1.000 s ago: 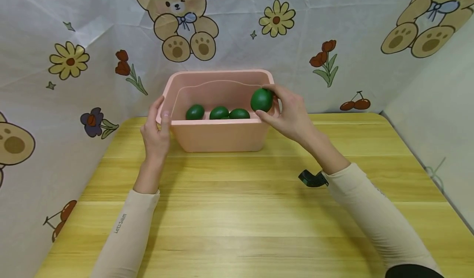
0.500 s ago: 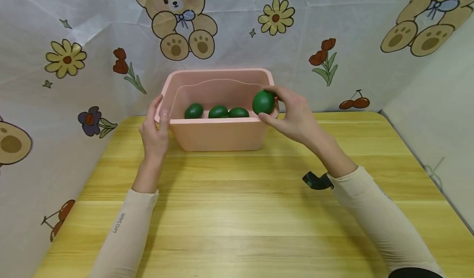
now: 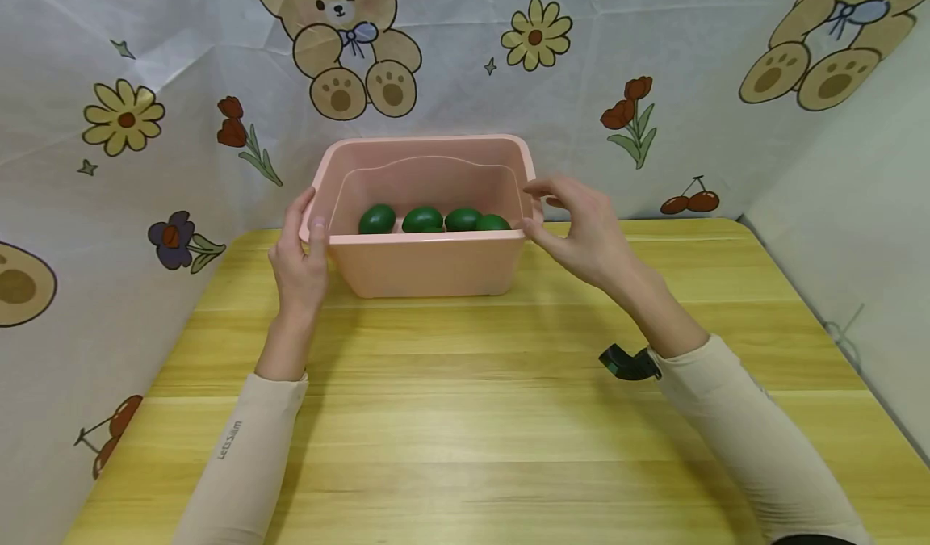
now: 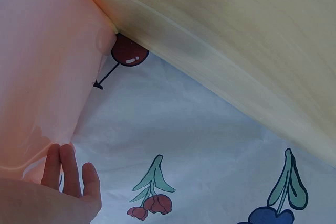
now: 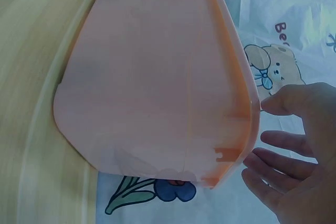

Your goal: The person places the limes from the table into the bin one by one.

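Observation:
A pink plastic bin (image 3: pixel 429 266) stands at the back of the wooden table. Several smooth, dark green egg-shaped balls (image 3: pixel 377 220) lie inside along its front wall, their lower parts hidden by it. My left hand (image 3: pixel 296 266) holds the bin's left end by the rim; in the left wrist view its fingers (image 4: pixel 68 169) touch the outer wall. At the other end, my right hand (image 3: pixel 584 230) has loosely bent fingers, thumb and index apart, with nothing between them. The right wrist view shows its fingertips beside the bin's rim (image 5: pixel 252 87).
A white cloth printed with bears, flowers and cherries (image 3: pixel 436 28) hangs right behind the bin. The wooden tabletop (image 3: pixel 465 416) stretches in front. A small black device (image 3: pixel 628 363) juts from the right wrist by the sleeve.
My right hand has let go of the green egg-shaped ball, which now lies in the bin's right part beside the others. The hand has moved slightly right; the left keeps its hold.

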{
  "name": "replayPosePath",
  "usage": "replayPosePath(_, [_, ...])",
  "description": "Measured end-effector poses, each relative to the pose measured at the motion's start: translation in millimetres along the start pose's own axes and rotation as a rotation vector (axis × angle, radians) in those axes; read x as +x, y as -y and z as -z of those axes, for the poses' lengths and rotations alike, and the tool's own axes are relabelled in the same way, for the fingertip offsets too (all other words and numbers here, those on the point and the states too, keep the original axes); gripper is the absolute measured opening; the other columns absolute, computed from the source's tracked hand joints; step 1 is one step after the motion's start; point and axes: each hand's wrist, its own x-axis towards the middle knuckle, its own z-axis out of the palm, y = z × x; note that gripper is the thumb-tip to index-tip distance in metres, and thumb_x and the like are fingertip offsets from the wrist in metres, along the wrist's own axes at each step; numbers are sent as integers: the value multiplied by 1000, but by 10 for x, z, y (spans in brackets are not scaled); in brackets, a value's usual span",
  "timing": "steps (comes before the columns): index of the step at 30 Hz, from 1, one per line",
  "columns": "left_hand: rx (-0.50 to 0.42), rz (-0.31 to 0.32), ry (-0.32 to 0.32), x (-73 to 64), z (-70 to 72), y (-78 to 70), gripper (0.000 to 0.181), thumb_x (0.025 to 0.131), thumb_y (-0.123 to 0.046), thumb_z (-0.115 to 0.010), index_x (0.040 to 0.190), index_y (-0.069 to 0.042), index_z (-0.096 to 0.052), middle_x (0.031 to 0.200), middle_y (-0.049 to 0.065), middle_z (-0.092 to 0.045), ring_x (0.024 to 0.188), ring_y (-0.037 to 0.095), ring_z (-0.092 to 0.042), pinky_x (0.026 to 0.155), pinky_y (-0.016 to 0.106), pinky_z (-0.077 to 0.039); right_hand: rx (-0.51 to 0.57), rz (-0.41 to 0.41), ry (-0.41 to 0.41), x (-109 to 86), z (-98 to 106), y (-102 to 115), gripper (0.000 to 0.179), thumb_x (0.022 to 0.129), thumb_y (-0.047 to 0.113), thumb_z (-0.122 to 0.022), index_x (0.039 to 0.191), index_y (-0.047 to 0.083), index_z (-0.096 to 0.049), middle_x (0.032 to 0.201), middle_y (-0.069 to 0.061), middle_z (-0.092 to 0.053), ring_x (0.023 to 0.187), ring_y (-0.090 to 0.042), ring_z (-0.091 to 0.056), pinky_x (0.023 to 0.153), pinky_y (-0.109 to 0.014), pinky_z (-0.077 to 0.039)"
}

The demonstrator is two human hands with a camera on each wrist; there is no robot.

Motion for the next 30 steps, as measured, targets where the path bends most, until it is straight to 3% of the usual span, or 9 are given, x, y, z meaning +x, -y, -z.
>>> replayPosePath(13, [5, 2, 8, 4, 5, 26, 52, 102, -46, -51, 151, -28, -58, 149, 3, -64, 129, 29, -66, 108, 55, -52, 1, -53, -67, -169, 63, -117, 43, 96, 18, -77, 135, 4, -66, 135, -13, -69, 129, -30, -64, 106, -50, -55])
replayPosePath(30, [24, -16, -5, 7, 36, 58, 56, 100, -46, -52, 150, -23, -60, 149, 2, -64, 130, 31, -64, 108, 56, -50, -95, -130, -49, -354, 231, -391, 58, 96, 23, -76, 147, 3, -57, 153, -19, -56, 134, -43, -57, 105, -62, -49])
